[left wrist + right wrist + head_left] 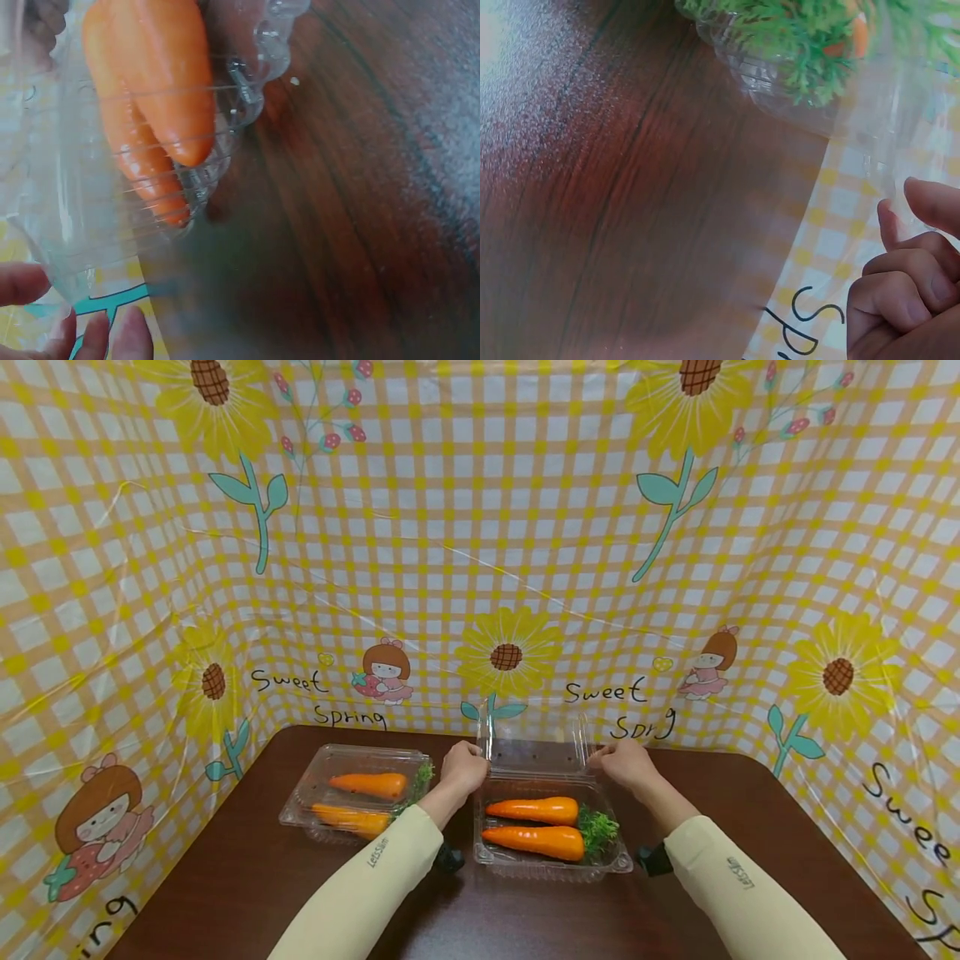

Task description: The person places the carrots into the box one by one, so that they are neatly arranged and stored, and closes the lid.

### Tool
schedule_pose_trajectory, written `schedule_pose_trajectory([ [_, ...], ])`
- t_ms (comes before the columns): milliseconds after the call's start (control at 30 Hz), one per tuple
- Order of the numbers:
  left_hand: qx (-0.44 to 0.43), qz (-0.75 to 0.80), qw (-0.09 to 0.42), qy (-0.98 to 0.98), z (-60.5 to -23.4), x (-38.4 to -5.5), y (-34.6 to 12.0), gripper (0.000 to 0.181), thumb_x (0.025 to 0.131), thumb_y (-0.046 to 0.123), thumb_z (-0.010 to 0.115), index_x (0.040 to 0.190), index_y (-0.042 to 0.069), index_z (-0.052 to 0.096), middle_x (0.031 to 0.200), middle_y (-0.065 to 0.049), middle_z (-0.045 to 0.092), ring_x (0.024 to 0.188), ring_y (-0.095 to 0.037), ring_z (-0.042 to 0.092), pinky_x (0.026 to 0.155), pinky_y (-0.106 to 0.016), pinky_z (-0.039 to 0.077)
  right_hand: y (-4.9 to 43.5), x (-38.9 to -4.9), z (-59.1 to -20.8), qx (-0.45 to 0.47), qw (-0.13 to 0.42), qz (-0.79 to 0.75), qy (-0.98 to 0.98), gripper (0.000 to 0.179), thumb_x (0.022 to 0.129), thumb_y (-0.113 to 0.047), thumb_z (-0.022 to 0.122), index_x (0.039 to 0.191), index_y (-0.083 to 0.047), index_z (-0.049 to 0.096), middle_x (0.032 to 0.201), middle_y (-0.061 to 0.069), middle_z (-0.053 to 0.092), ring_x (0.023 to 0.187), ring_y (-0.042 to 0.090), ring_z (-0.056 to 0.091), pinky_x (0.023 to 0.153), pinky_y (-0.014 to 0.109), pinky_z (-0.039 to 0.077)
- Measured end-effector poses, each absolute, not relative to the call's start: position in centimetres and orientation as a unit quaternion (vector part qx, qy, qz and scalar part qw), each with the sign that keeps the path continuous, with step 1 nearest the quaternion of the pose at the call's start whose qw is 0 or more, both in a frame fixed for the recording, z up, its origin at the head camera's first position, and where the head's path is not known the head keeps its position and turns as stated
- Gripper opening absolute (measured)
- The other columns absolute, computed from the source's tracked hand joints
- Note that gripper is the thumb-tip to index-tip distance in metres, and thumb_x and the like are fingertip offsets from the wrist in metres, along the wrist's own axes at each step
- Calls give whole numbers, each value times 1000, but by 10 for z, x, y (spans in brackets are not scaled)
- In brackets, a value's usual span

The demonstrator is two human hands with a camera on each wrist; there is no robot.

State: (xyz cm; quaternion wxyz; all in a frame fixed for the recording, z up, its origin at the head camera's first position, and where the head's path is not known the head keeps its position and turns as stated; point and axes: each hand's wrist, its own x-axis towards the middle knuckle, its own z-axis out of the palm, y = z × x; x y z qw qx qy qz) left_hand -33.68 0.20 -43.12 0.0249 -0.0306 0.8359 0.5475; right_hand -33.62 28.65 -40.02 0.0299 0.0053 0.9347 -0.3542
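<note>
A clear plastic clamshell box (517,865) sits on the table with its lid (536,758) raised at the back. Inside lie two orange carrots (536,842) side by side, their green tops (597,831) toward the right. My left hand (462,766) pinches the left corner of the lid; in the left wrist view its thumb (22,283) and fingertips meet at the clear plastic. On the opposite side, my right hand (628,766) pinches the lid's right corner between thumb and index finger, the other fingers (892,296) curled in.
Left of my left forearm stands a second clear box (296,814), its lid down over carrots (367,785). The dark brown table (480,914) backs onto a checked cloth (420,568) that hangs behind and on both sides. Dark wrist-worn devices (654,860) sit under my forearms.
</note>
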Motion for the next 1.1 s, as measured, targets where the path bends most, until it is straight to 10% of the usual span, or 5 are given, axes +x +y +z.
schedule_pose_trajectory([
  [300,-43,550,-53,833,-418,-338,4,22,102,18,56,116,9,70,113,-9,68,88,-24,62,71,-36,49,290,-331,-391,6,0,-362,932,30,100,-21,61,104,4,76,121,26,64,92,30,58,66,33,43],
  [800,7,536,-159,829,-399,-320,2,16,102,20,56,104,17,72,100,0,64,89,-20,58,77,-37,48,295,-311,-371,7,22,-379,925,49,102,-36,59,130,4,65,149,29,46,133,50,44,100,59,45],
  [1100,66,501,-177,845,-393,-298,-7,14,101,19,60,101,14,73,101,0,66,93,-19,56,79,-37,46,301,-292,-366,-27,-3,-362,932,39,101,-35,60,118,-2,73,130,22,62,116,40,58,85,47,51],
])
